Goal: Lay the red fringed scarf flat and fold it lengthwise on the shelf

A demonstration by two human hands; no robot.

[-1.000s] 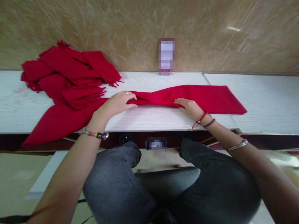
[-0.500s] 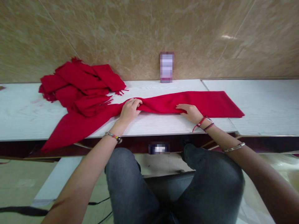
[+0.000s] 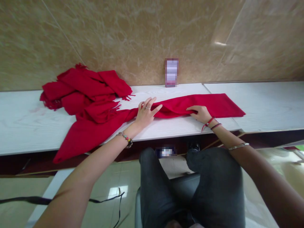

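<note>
A long red scarf (image 3: pixel 209 104) lies stretched across the white table (image 3: pixel 28 126); its left end hangs over the front edge. My left hand (image 3: pixel 146 114) rests flat on the scarf's narrow, gathered middle, fingers spread open, a ring on one finger. My right hand (image 3: pixel 200 113) presses on the scarf's near edge further right, fingers laid flat against the cloth. Both wrists carry bracelets.
A heap of more red scarves (image 3: pixel 87 90) with fringes sits at the back left, touching the stretched one. A small upright card (image 3: pixel 171 72) leans on the marble wall. A seam splits the table at right. My knees and a black cable are below.
My left hand, closed around the gathered cloth before, has opened and now lies flat with fingers spread. The view has shifted; the right hand stays on the scarf's edge.
</note>
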